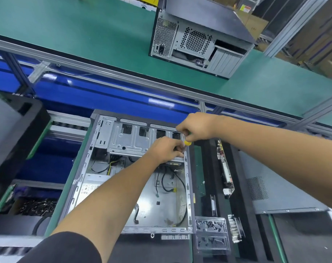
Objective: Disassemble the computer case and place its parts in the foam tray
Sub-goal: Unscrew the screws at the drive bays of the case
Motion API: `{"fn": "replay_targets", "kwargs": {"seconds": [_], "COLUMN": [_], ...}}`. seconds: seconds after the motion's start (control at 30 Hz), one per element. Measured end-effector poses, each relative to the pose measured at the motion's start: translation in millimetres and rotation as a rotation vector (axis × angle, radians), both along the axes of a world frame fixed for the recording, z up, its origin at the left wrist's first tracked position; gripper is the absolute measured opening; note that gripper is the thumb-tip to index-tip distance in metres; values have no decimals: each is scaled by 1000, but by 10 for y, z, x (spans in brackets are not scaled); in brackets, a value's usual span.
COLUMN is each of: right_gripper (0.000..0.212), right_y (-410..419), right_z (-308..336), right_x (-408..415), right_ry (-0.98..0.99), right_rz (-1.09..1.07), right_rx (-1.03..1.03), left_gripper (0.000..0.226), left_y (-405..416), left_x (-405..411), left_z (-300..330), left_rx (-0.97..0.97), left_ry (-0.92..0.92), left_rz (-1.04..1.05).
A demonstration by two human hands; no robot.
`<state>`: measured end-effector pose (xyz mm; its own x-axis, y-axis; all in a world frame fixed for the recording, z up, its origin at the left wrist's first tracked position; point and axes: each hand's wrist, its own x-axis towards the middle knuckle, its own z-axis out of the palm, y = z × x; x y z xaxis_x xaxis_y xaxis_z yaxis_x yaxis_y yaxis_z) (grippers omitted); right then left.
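An open computer case (97, 168) lies on its side in front of me, with its metal drive cage (129, 139) at the far end and loose cables (169, 183) on its floor. My right hand (195, 128) grips a screwdriver with a yellow handle (187, 143) at the cage's right corner. My left hand (166, 150) sits just below, its fingers pinching the screwdriver's shaft by the cage edge. The black foam tray (237, 186) stands right of the case and holds a circuit board (225, 168) on edge.
A grey side panel (279, 192) lies in the tray at right. A clear plastic box of screws (211, 232) sits at the tray's near end. A second computer case (197, 37) stands on the green conveyor (85, 35). A black crate (11, 133) is at left.
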<state>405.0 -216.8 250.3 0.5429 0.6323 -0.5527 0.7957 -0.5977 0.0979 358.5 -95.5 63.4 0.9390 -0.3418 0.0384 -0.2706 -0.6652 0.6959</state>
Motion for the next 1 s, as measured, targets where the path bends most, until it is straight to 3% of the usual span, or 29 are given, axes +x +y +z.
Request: {"fn": "replay_targets", "kwargs": {"seconds": [0.07,0.17,0.27,0.33,0.5,0.57,0.7,0.8,0.87,1.0], "right_gripper": [24,5,17,18,11,14,27,20,17,11], "right_y": [-25,17,67,79,64,49,50,154,198,166], "right_z": [-9,-40,-16,-17,-94,-58,2,-62,-89,-95], "right_x": [2,22,72,59,-96,-150,-198,-175,-161,-100], "right_ry": [13,0,14,-8,-17,-29,-15,124,97,51], "right_rz": [156,439,719,774,338,149,-533,-1005,-1079,-926], "right_rx": [-48,-100,-142,-130,185,213,355,419,310,254], "left_gripper": [17,13,18,22,18,17,14,15,15,18], "left_y": [3,-18,-31,-37,-51,-34,-8,-12,-19,-11], "left_x": [-3,-5,14,15,23,15,-14,-27,-40,-39], "left_z": [-9,-22,-56,-61,-31,-5,38,66,86,71], "left_rx": [-3,23,63,79,122,100,41,35,40,31], "left_ry": [-13,-62,-58,-61,-59,-61,-49,-45,-51,-55], "left_rz": [11,29,38,45,19,25,15,3,0,1]}}
